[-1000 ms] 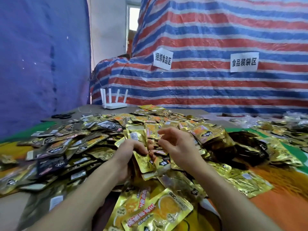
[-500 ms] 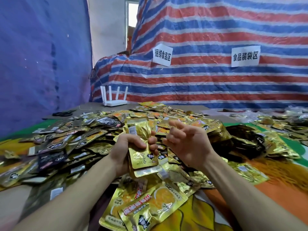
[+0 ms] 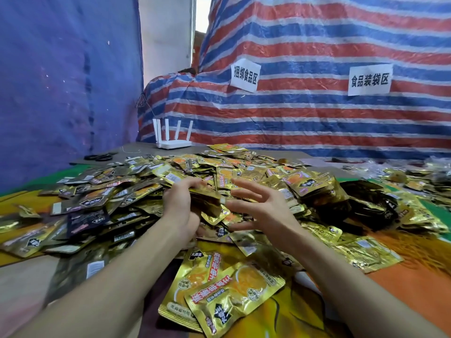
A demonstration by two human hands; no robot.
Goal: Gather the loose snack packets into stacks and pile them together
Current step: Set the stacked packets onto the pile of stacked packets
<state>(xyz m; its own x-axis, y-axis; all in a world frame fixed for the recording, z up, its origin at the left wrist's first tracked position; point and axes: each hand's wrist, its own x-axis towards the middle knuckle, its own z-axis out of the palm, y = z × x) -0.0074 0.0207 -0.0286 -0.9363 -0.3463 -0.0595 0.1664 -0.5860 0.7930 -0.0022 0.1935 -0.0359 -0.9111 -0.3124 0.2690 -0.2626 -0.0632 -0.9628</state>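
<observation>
Left hand (image 3: 179, 208) — grip clamped on a small stack of packets (image 3: 210, 203), held over the loose heap (image 3: 122, 198) at centre. Right hand (image 3: 266, 208) just right of it — fingers spread, grip apart.

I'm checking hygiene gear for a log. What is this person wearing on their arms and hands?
Nothing that shows. The left hand and right hand are ungloved. The left forearm and right forearm are uncovered to the frame's edge: no sleeve, watch or bracelet in view. A small white spot by one fingertip is too small to identify.
</observation>
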